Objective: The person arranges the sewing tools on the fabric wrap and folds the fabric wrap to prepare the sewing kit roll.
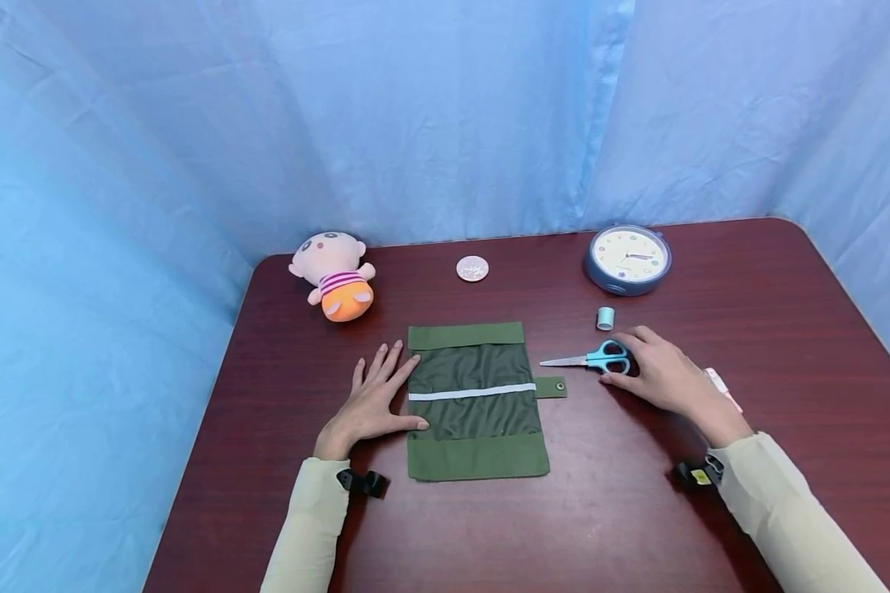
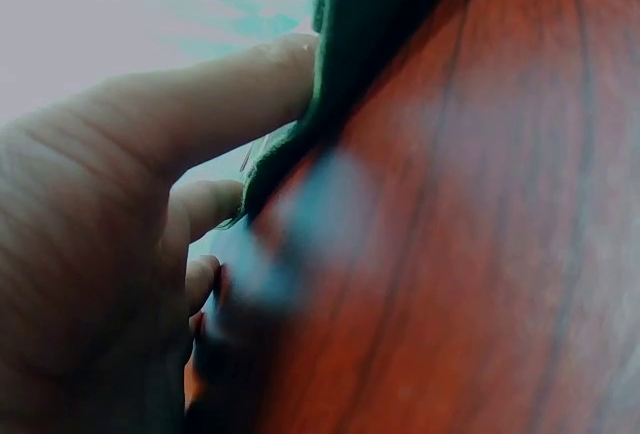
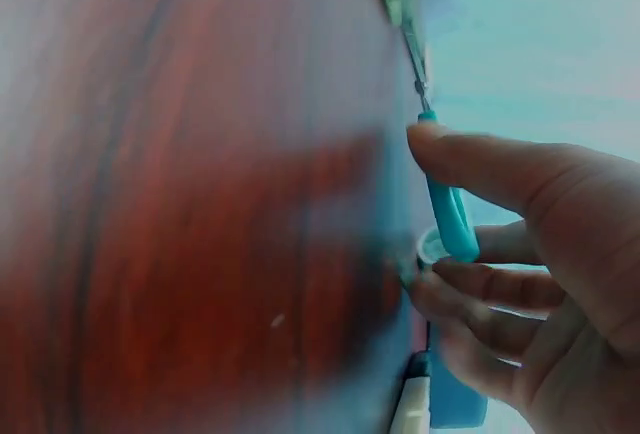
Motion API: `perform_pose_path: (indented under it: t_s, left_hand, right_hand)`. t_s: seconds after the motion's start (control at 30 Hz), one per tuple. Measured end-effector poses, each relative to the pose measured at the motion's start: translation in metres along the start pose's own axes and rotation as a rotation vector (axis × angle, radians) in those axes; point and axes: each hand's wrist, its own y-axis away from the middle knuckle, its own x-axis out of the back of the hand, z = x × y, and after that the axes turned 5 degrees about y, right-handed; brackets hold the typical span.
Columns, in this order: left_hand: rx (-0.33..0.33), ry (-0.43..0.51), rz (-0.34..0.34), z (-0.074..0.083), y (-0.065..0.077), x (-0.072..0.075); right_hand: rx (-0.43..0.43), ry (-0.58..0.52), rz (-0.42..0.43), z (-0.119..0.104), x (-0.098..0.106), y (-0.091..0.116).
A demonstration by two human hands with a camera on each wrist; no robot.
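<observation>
In the head view, a dark green fabric roll-up case [image 1: 475, 457] lies unfolded on the table, with a white band across its middle and a snap tab at its right. My left hand [image 1: 367, 408] rests at its left edge, fingers spread, thumb and fingertips touching the cloth. To the right of the tab is a pair of scissors [image 1: 597, 360] with turquoise handles, blades pointing left. My right hand [image 1: 660, 371] pinches the handles between thumb and fingers. The right wrist view shows the thumb against the turquoise handle [image 3: 453, 219].
A pale turquoise thread spool [image 1: 605, 319] stands just beyond the scissors. Farther back are a blue alarm clock [image 1: 628, 259], a round shiny disc [image 1: 472, 268] and a plush toy [image 1: 335, 276]. A small white-and-red object [image 1: 723, 387] lies partly behind the right wrist.
</observation>
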Motion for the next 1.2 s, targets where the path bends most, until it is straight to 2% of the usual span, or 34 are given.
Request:
perform_pose_path:
  t_s: [0.13, 0.23, 0.37, 0.57, 0.8, 1.03, 1.1, 1.2]
  left_hand:
    - [0.011, -0.001, -0.008, 0.001, 0.001, 0.001]
    - [0.017, 0.000, -0.012, 0.001, 0.002, 0.002]
    - [0.015, -0.002, -0.011, 0.001, 0.002, 0.002]
    - [0.014, -0.011, -0.009, 0.002, 0.002, 0.002]
    - [0.006, -0.014, 0.002, 0.001, 0.001, 0.000]
    - [0.002, -0.007, 0.000, 0.001, 0.001, 0.001]
    - [0.007, -0.006, -0.005, 0.002, 0.001, 0.002]
    - [0.012, -0.007, -0.010, 0.002, 0.001, 0.002]
  right_hand:
    - [-0.011, -0.123, 0.043, -0.003, 0.004, -0.002]
    - [-0.060, -0.228, 0.061, -0.006, 0.007, -0.005]
    - [-0.126, -0.372, 0.067, -0.009, 0.008, -0.008]
    - [-0.171, -0.553, 0.060, -0.014, 0.010, -0.013]
    - [-0.228, -0.660, 0.126, -0.016, 0.009, -0.021]
    - [-0.295, -0.875, 0.199, -0.017, 0.012, -0.039]
    - [-0.295, -0.940, 0.200, -0.019, 0.013, -0.045]
    - [-0.293, -0.975, 0.180, -0.025, 0.013, -0.055]
